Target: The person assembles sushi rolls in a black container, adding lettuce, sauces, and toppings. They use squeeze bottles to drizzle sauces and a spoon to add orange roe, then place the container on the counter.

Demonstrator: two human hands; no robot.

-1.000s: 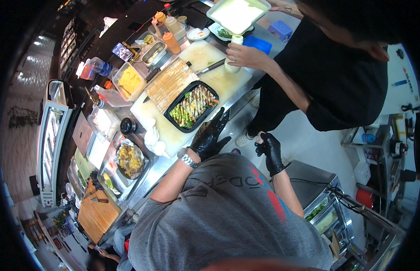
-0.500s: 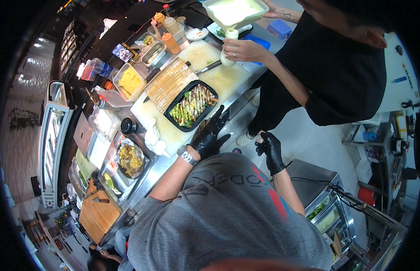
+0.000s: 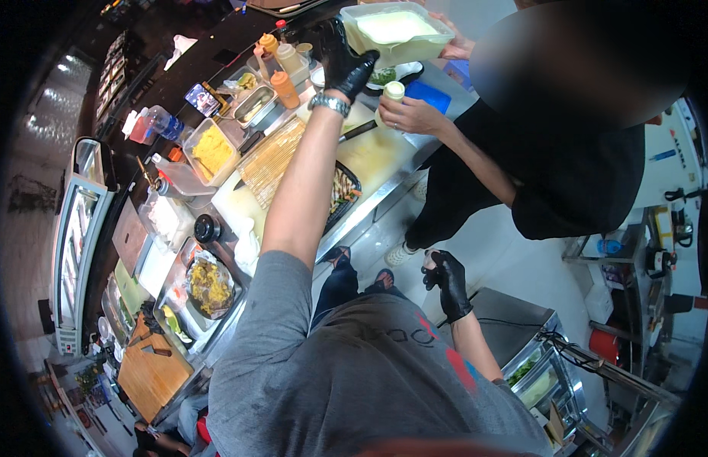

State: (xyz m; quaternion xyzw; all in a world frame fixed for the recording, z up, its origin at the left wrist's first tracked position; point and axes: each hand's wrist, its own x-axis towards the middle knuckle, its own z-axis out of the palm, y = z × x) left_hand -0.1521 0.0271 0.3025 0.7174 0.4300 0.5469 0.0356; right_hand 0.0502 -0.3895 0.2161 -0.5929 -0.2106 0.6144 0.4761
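Note:
My left hand [image 3: 343, 65], in a black glove, reaches across the worktop with fingers and thumb around the left end of a pale translucent plastic tub [image 3: 396, 47]. White creamy stuff fills the tub. A co-worker's hand [image 3: 458, 46] holds its other end. Just below it, the co-worker's other hand [image 3: 416, 113] grips a squeeze bottle [image 3: 394, 92]. My right hand [image 3: 450, 283], also black-gloved, is closed low beside my body, with something small and pale at its fingertips. Under my left forearm, a black tray [image 3: 346, 189] of sauce-striped food is mostly hidden.
A bamboo mat [image 3: 272, 157] and a knife [image 3: 358, 131] lie on the pale cutting board [image 3: 377, 152]. Sauce bottles [image 3: 285, 90] and a box of yellow crumbs [image 3: 214, 149] stand farther back. A foil-lined tray [image 3: 211, 286] and a wooden board [image 3: 152, 375] are at left. The co-worker stands at right.
My left hand has moved from beside the black tray up to the tub. The tub has shifted slightly down and away from the bottle. My right hand stays low, a little lower than before.

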